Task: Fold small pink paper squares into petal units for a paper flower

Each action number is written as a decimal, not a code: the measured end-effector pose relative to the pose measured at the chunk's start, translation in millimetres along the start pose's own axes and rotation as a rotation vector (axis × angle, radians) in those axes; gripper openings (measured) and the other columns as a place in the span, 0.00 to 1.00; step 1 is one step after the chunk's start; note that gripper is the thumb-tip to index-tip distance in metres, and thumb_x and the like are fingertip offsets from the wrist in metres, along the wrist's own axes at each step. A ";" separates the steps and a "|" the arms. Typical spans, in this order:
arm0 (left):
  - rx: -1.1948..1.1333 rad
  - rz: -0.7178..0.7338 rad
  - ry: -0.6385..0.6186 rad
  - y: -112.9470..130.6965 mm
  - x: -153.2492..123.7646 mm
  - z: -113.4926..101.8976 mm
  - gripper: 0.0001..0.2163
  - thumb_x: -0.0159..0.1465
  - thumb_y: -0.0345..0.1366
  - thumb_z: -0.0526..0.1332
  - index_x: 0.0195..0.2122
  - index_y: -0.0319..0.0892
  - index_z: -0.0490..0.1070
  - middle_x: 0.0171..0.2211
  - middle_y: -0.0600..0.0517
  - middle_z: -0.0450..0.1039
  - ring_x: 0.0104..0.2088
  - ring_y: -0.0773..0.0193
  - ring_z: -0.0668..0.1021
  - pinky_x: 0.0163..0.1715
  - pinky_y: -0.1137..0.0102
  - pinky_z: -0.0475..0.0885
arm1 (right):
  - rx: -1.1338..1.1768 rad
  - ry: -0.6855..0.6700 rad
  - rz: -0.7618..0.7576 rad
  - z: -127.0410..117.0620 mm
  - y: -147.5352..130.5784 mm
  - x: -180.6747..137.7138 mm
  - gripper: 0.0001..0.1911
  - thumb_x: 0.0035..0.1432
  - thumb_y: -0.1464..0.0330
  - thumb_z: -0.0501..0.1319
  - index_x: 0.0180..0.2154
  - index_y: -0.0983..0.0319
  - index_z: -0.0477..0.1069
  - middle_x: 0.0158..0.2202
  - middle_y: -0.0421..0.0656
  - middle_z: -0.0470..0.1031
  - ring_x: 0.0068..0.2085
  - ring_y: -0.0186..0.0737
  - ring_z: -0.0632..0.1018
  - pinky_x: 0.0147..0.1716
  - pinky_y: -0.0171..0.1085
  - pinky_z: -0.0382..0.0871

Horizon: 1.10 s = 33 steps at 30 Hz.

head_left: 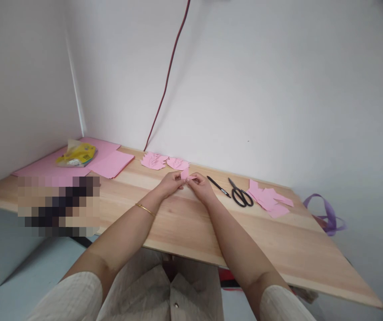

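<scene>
Counter (pixel 278 249) spans the lower frame; pink sheets (pixel 113 162) at left, pink scraps (pixel 268 198) at right. Your left hand (pixel 172 184) and right hand (pixel 200 187) sit mid-frame, black scissors (pixel 238 191) right of them. Smallest: pink paper piece (pixel 185 173), near centre, pinched in both hands' fingers. Should handle very light, bendy, easily creased or torn; hold by the edges, gentle pinch.

"What's that in front of the white wall (pixel 278 89)?"
"A dark red cord (pixel 169 73), slanting down to the back edge of the wooden table (pixel 261 249)."
"And towards the left end?"
"A crumpled yellow packet (pixel 78 154)."
"On the right?"
"A looped purple ribbon (pixel 329 216), beside the table's edge."
"Anything lower?"
"Something red (pixel 225 274) below the front edge, too hidden to name."
</scene>
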<state>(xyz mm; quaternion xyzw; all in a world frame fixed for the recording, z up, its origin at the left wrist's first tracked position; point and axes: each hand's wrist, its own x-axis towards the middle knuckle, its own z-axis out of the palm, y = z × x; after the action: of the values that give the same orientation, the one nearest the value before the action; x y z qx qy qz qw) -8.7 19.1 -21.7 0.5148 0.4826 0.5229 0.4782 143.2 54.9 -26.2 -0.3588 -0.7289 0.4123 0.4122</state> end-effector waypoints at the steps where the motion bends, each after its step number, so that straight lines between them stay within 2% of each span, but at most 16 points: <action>1: 0.002 0.003 0.003 -0.4 0.2 0.0 0.12 0.49 0.40 0.66 0.26 0.36 0.68 0.22 0.55 0.65 0.23 0.72 0.67 0.26 0.74 0.67 | -0.003 0.004 0.003 -0.6 -0.3 0.0 0.12 0.51 0.59 0.59 0.30 0.62 0.69 0.27 0.39 0.70 0.29 0.34 0.69 0.30 0.33 0.62; 7: 0.025 0.020 0.017 -3.4 1.8 -1.1 0.09 0.50 0.37 0.64 0.26 0.37 0.68 0.22 0.55 0.64 0.23 0.72 0.67 0.26 0.74 0.68 | 0.036 -0.048 0.045 -2.7 1.4 1.4 0.12 0.51 0.62 0.59 0.34 0.63 0.70 0.30 0.40 0.72 0.31 0.34 0.71 0.33 0.34 0.64; 12: 0.067 0.045 0.015 -4.8 3.1 -3.1 0.11 0.49 0.38 0.65 0.29 0.35 0.70 0.24 0.53 0.68 0.24 0.71 0.68 0.25 0.74 0.65 | 0.003 -0.064 0.015 -2.3 4.5 2.5 0.11 0.49 0.64 0.58 0.34 0.63 0.70 0.31 0.41 0.73 0.31 0.34 0.71 0.33 0.33 0.64; 16: 0.190 0.110 -0.003 -4.1 3.6 -5.4 0.12 0.50 0.40 0.63 0.28 0.35 0.71 0.24 0.54 0.68 0.26 0.69 0.68 0.26 0.74 0.63 | -0.062 -0.046 0.021 -4.0 2.9 1.6 0.09 0.47 0.65 0.58 0.31 0.63 0.69 0.27 0.39 0.71 0.28 0.33 0.69 0.28 0.32 0.61; 24: 0.477 0.227 -0.025 -2.6 4.9 -10.1 0.11 0.53 0.41 0.59 0.23 0.36 0.68 0.21 0.57 0.61 0.25 0.69 0.62 0.25 0.74 0.57 | -0.197 0.018 -0.018 -1.4 -4.8 -1.5 0.05 0.44 0.67 0.56 0.25 0.63 0.67 0.23 0.37 0.67 0.25 0.31 0.65 0.26 0.31 0.58; 33: 0.547 0.225 -0.010 0.9 5.8 -17.8 0.07 0.53 0.36 0.58 0.22 0.37 0.66 0.21 0.57 0.61 0.25 0.69 0.62 0.25 0.74 0.55 | -0.159 0.088 -0.003 -14.3 -0.8 3.7 0.04 0.43 0.68 0.57 0.24 0.62 0.67 0.21 0.37 0.66 0.23 0.31 0.63 0.24 0.31 0.57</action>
<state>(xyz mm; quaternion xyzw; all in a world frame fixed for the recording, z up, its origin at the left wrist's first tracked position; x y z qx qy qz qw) -26.6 24.5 -20.4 0.6774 0.5430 0.4207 0.2630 154.5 62.1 -19.8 -0.4071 -0.7412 0.3363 0.4144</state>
